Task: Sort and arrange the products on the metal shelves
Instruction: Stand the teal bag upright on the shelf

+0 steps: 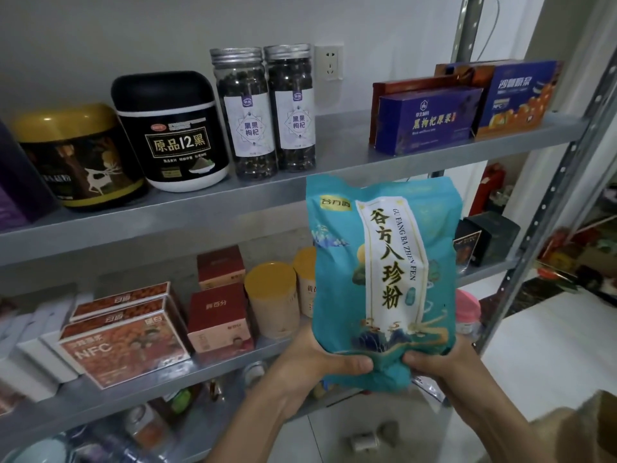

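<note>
A teal pouch (pixel 384 269) with a white label strip stands upright in front of the metal shelves, level with the middle shelf. My left hand (pixel 317 362) grips its bottom left corner and my right hand (pixel 444 365) grips its bottom right. On the upper shelf (pixel 340 155) stand a gold-lidded jar (pixel 80 155), a black-and-white tub (pixel 170 132), two tall clear jars (pixel 263 111) and blue boxes (pixel 430 118). An open stretch of that shelf lies between the jars and the boxes, just above the pouch.
The middle shelf (pixel 233 359) carries orange NFC boxes (pixel 127 332), red boxes (pixel 220 315), yellow-lidded tubes (pixel 273 299) and dark boxes (pixel 484 238). A perforated steel upright (pixel 547 212) stands at the right. More jars sit on the lower shelf. A wall socket (pixel 329 61) is behind.
</note>
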Motion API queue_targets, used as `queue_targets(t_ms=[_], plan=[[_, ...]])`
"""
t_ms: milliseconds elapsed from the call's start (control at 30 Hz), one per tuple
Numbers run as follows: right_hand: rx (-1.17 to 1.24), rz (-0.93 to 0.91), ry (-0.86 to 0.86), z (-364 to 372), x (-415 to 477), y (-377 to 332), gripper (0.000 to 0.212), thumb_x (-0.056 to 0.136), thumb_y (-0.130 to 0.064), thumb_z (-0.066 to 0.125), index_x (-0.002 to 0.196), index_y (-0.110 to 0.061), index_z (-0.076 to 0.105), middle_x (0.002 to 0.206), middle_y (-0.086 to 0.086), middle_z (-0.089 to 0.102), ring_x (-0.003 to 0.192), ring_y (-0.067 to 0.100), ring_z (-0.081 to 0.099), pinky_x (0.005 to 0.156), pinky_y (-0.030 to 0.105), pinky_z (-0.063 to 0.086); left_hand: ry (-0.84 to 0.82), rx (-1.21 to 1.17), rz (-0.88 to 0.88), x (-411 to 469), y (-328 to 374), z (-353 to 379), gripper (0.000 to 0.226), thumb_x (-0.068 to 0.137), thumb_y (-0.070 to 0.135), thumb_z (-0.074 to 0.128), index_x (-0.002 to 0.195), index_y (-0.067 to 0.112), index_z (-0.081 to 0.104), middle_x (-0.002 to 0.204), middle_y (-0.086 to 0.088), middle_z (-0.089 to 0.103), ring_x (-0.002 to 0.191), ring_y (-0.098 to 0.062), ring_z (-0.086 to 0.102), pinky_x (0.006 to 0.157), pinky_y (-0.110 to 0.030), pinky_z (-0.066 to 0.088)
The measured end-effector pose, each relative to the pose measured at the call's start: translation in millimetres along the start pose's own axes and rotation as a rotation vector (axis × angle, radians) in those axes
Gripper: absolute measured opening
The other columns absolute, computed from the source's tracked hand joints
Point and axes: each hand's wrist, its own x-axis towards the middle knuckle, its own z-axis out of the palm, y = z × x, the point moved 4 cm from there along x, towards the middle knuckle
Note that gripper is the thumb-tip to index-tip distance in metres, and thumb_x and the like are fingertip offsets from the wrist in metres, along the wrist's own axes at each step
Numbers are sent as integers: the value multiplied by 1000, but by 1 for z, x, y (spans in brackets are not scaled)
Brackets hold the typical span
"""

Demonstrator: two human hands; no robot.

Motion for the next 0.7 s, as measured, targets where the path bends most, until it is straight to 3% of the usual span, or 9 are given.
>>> queue_targets(t_ms=[67, 133, 333, 433, 533, 600, 700], plan=[[15, -28, 34, 0, 1, 5, 46, 55, 5, 79, 100, -4, 75, 102, 22, 72, 90, 37, 71, 64, 39, 60, 40, 33, -5, 0, 0, -3, 53, 61, 2, 86, 109, 21, 74, 118, -10, 70, 111, -27, 66, 87, -37, 56], [30, -43, 22, 1, 1, 8, 46, 57, 3, 85, 100, -12, 77, 107, 20, 72, 96, 37, 70, 71, 40, 60, 84, 63, 5, 1, 0, -7, 46, 59, -4, 84, 97, 22, 78, 109, -9, 73, 103, -25, 70, 79, -30, 57], [-69, 62, -211, 3, -2, -1, 71, 50, -32, 96, 115, -19, 71, 118, 13, 70, 108, 33, 67, 83, 40, 59, 197, 35, 52, 5, 1, -15, 42, 58, 2, 85, 94, 23, 79, 106, -10, 74, 100, -26, 70, 77, -32, 58], [17, 50, -128, -6, 3, -24, 91, 47, -24, 94, 127, -4, 54, 117, 16, 69, 105, 35, 68, 77, 36, 59, 223, 36, 21, 7, -4, -12, 38, 59, 0, 82, 90, 22, 80, 104, -11, 74, 97, -26, 71, 76, -32, 58], [99, 12, 7, -12, 12, -52, 107, 33, -35, 99, 124, -4, 52, 112, 18, 70, 99, 36, 70, 71, 41, 60, 224, 60, -16, 8, -13, -7, 40, 64, -15, 78, 89, 17, 78, 102, -11, 75, 94, -26, 72, 73, -31, 58], [126, 7, 110, -15, 17, -66, 95, 41, -25, 97, 123, -3, 54, 103, 15, 74, 88, 31, 73, 64, 38, 61, 204, 63, -43, 9, -16, -3, 42, 67, -19, 74, 96, 11, 73, 102, -11, 74, 94, -26, 72, 72, -31, 58], [171, -48, 199, -12, 20, -74, 61, 60, -9, 76, 118, 0, 58, 94, 12, 76, 77, 27, 74, 59, 34, 59, 172, 51, -59, 9, -18, 1, 42, 69, -18, 73, 103, 6, 70, 105, -11, 74, 98, -26, 71, 75, -32, 58]])
